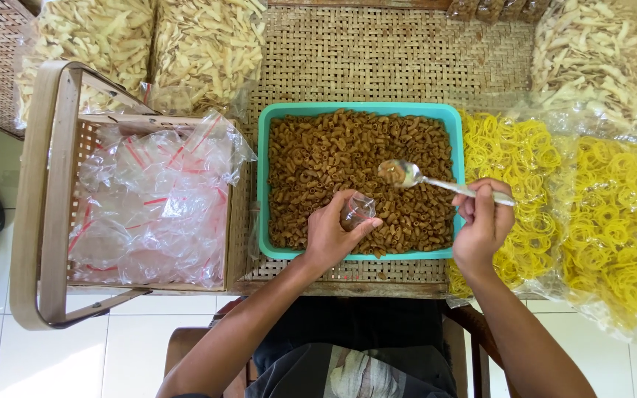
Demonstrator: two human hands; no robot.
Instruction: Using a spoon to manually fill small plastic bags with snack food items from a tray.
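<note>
My left hand (pixel 331 237) sits at the lower middle of the frame, over the near edge of the teal tray (pixel 263 184). Its fingers are curled around a small clear plastic bag (pixel 357 209), thumb on one side and fingertips on the other, pinching the bag so its mouth faces up toward the spoon.

My right hand (pixel 484 225) is just right of centre, over the tray's right rim. The fingers are closed together on the handle of a metal spoon (pixel 411 175), with the thumb pressed on top. The spoon runs up and left from my grip, its bowl carrying a small heap of brown snack pieces and hanging over the tray, just above and to the right of the bag's mouth, not touching it.

The tray fills the middle of the frame and is packed with brown curled macaroni snacks (pixel 333 158). It rests on a woven mat (pixel 377 59).

At the left, a woven basket (pixel 46 191) holds a loose pile of empty clear bags (pixel 152 206) with red strips. At the right lie large clear sacks of yellow ring crackers (pixel 591 206). Across the upper left and upper right corners lie sacks of pale stick crackers (pixel 200 44).
</note>
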